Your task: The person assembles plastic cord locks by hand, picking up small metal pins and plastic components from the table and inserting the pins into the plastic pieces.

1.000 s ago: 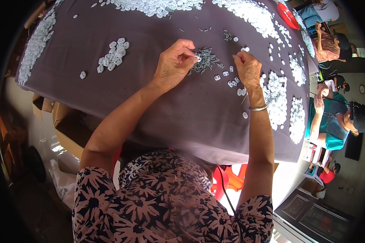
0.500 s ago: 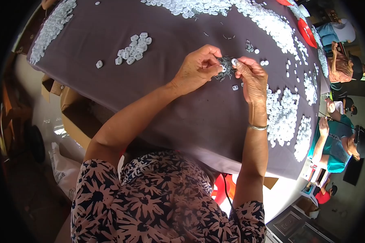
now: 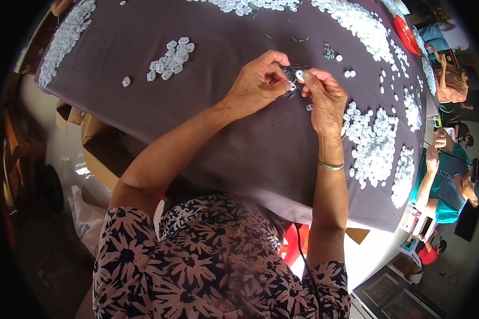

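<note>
Above the brown tablecloth [image 3: 250,154], my left hand [image 3: 255,85] is closed in a pinch on a small white plastic piece [image 3: 291,85]. Close by, my right hand [image 3: 327,101] grips a round white plastic piece [image 3: 300,75] between thumb and fingertips, its dark-centred face showing. The two pieces are near each other; I cannot tell whether they touch. Beneath the fingertips lies a pile of thin grey pins [image 3: 289,94], partly hidden by the hands. One loose white piece [image 3: 310,107] rests just below the right fingers.
A cluster of white pieces [image 3: 170,61] sits left of my hands, with a single one [image 3: 126,81] beside it. Heaps of white pieces [image 3: 375,146] spread along the right and far sides. More pins [image 3: 329,51] lie beyond. Other people [image 3: 444,181] work at right.
Both hands have shifted slightly left and away from me. The round piece in my right hand has come closer to the left fingers and now shows its face.
</note>
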### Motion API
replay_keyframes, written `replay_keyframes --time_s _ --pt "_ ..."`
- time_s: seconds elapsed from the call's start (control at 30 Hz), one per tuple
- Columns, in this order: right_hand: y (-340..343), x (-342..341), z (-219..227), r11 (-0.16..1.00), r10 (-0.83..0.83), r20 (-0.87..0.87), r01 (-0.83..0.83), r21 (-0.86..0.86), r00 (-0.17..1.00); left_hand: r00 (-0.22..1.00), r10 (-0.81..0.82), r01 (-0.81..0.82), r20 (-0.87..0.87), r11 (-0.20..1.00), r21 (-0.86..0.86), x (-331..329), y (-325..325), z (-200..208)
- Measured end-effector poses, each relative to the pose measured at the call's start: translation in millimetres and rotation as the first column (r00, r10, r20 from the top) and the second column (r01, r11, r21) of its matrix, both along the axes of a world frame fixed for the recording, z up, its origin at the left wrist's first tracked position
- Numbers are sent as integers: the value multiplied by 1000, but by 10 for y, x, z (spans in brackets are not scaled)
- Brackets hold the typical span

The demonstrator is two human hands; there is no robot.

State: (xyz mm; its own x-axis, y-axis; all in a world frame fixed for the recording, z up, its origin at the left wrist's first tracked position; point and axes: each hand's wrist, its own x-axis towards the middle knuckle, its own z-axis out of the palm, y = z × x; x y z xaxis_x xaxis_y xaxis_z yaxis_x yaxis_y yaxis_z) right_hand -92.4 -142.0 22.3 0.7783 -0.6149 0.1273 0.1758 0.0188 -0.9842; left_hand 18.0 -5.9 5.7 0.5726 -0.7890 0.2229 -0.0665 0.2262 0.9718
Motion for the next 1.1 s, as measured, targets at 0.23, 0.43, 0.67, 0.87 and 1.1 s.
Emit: replay_keyframes --time_s 0.23,0.43,0.67,0.87,1.1 --pt "-14 -12 -7 997 53 -1 -53 -48 999 999 -4 3 36 1000 23 -12 -6 3" --pt "-8 -19 -6 994 65 -6 -65 -88 998 1000 -18 17 16 998 53 -20 7 33" --pt "-15 -21 5 982 76 -20 -79 -174 997 1000 -20 20 -14 998 62 -23 11 28" --pt "5 -21 1 950 98 -54 -109 -293 994 999 -28 30 -36 998 47 -20 12 39" --pt "14 -32 -56 945 129 -43 -136 -297 991 997 -37 41 -63 996 74 -27 30 63"
